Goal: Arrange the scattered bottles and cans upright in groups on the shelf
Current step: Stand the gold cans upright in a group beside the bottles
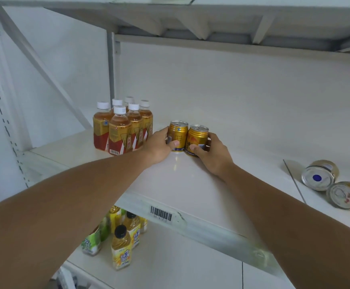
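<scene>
Two gold cans stand upright side by side on the white shelf (190, 180). My left hand (159, 146) grips the left gold can (177, 133), thumb across its front. My right hand (213, 152) grips the right gold can (198, 137), and the two cans touch. To their left stands a tight group of several tea bottles (121, 126) with white caps and gold-red labels. Far right on the shelf, two more gold cans lie on their sides: one (318, 175) further back, one (348, 196) nearer the front.
The shelf's back wall rises behind the cans, and another shelf hangs overhead. A barcode label (161, 213) sits on the shelf's front edge. On the lower shelf stand several yellow-labelled bottles (121, 247) and a green-labelled one (92, 240).
</scene>
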Demonstrator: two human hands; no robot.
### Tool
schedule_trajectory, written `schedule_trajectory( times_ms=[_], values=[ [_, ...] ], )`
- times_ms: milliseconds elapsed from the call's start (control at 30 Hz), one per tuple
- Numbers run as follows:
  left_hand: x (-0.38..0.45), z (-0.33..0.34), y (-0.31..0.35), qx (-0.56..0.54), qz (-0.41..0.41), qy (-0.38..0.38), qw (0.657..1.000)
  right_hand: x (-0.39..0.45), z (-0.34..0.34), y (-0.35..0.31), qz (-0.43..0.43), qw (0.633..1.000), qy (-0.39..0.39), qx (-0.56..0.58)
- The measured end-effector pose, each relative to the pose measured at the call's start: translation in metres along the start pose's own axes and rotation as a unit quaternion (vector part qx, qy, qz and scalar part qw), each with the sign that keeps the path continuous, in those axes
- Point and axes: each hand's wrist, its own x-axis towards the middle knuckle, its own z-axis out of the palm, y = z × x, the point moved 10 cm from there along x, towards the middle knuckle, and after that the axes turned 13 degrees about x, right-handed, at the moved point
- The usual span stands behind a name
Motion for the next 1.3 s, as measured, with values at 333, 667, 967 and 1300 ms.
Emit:
schedule_trajectory(
  times_ms=[333, 667, 967, 1300],
  values=[
    [-0.002, 0.003, 0.000, 0.052, -0.033, -0.006, 0.998, 0.001, 0.003, 0.003, 0.008, 1.000, -0.011, -0.018],
    [-0.008, 0.006, -0.003, 0.037, -0.072, -0.028, 0.996, 0.004, 0.007, 0.005, 0.013, 0.999, -0.024, -0.039],
    [-0.021, -0.015, 0.002, 0.017, -0.074, 0.003, 0.997, -0.010, -0.003, -0.010, -0.025, 1.000, -0.002, -0.018],
    [-0.064, -0.021, 0.037, 0.121, 0.049, -0.047, 0.990, -0.054, -0.026, -0.013, -0.003, 0.979, -0.071, -0.190]
  ],
)
